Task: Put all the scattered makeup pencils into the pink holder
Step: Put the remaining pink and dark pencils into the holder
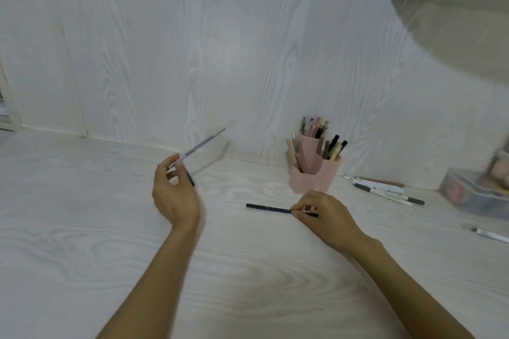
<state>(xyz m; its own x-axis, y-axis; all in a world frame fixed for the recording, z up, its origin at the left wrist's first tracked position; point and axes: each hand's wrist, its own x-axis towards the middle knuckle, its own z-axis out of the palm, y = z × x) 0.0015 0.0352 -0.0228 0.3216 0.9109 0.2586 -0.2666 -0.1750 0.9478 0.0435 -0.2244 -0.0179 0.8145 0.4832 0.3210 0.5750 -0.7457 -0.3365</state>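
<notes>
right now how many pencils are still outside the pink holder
About 6: one in the left hand, one under the right hand, three or so beside the pink holder, one far right; blur may hide more.

- Evenly lit, soft and diffuse; no glare on the pale wood-grain tabletop (248,270).
- Faint soft shadow beside the raised thin grey makeup pencil (202,145), falling right, onto the table.
- Slight motion blur along that pencil and at the left hand (175,195).
- Strong blur on the curved white shelf (454,22) at upper right and on the clear plastic box (476,195) at right edge.
- Wide-angle bowing of the table's back edge; overall softness, mild compression haze.
</notes>
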